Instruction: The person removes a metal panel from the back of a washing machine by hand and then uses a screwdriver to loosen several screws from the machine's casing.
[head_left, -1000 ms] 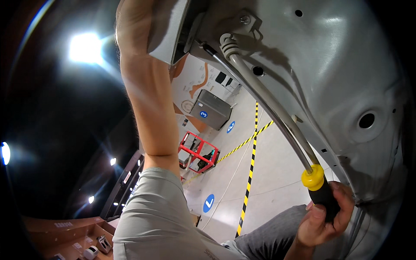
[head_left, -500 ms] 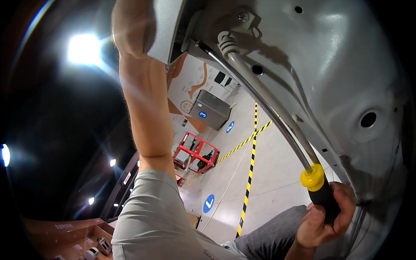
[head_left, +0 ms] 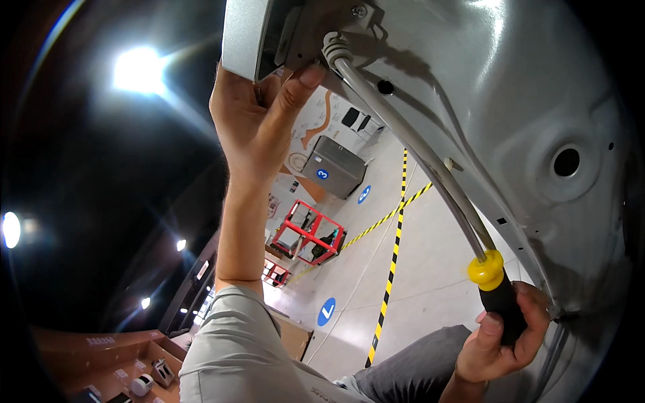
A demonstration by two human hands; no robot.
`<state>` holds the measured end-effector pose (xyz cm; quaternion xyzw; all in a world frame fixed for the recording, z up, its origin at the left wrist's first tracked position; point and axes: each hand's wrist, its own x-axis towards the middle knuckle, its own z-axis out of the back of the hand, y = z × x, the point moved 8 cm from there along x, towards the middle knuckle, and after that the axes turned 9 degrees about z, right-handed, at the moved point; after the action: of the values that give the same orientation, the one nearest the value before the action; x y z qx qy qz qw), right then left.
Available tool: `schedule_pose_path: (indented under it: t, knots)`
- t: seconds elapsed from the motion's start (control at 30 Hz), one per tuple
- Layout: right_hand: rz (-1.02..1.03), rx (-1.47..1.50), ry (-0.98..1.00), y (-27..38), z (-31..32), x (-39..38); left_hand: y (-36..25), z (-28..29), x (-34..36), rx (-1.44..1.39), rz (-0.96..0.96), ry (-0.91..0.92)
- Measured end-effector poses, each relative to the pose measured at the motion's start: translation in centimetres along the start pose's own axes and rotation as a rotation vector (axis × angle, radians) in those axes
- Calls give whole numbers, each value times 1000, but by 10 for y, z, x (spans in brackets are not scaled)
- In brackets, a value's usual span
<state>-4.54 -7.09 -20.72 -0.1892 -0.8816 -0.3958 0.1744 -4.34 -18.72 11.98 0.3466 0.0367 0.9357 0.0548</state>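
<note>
My right hand (head_left: pixel 504 336) grips the black-and-yellow handle of a screwdriver (head_left: pixel 492 275); its long metal shaft runs up beside a grey tube (head_left: pixel 413 141) with a coiled top end under a grey metal panel (head_left: pixel 544 107). My left hand (head_left: pixel 259 111) is raised beneath a silver bracket-like part (head_left: pixel 245 37) at the top, its thumb beside the shaft's upper end and the coil. Its fingers are bent and partly hidden, and what they hold cannot be made out. The screwdriver's tip is hidden behind that thumb.
Below are a floor with yellow-black tape (head_left: pixel 400 221), a red cart (head_left: pixel 306 232), a grey box (head_left: pixel 332 171), a white wall board with a dark chair beside it, and a cardboard box (head_left: pixel 94 352) holding small items at the lower left. Bright lamps (head_left: pixel 138 70) show at the left.
My left hand has come down from the top edge into view, its thumb now beside the shaft's upper end. The panel appears slightly higher in the picture. My right hand keeps its grip.
</note>
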Motion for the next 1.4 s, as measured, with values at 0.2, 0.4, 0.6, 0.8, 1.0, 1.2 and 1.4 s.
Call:
schedule_pose_path:
  t: [0.2, 0.4, 0.6, 0.8, 1.0, 1.2, 1.4]
  knots:
    - [42, 25, 25, -1, -1, 2, 17, 4, 3, -160, 121, 38]
    - [12, 74, 21, 1, -3, 7, 16, 6, 5, -119, 102, -10]
    - [124, 12, 78, 3, -2, 14, 12, 1, 5, -177, 125, -13]
    - [86, 11, 97, 2, 4, 7, 6, -2, 5, -268, 68, 15]
    - [74, -4, 83, 2, 9, 4, 1, 0, 7, -249, 111, 49]
    - [111, 53, 67, 10, 4, 3, -25, 9, 6, 111, 9, -94]
    - [46, 58, 52, 5, -3, -6, -37, 12, -1, 183, -64, -272]
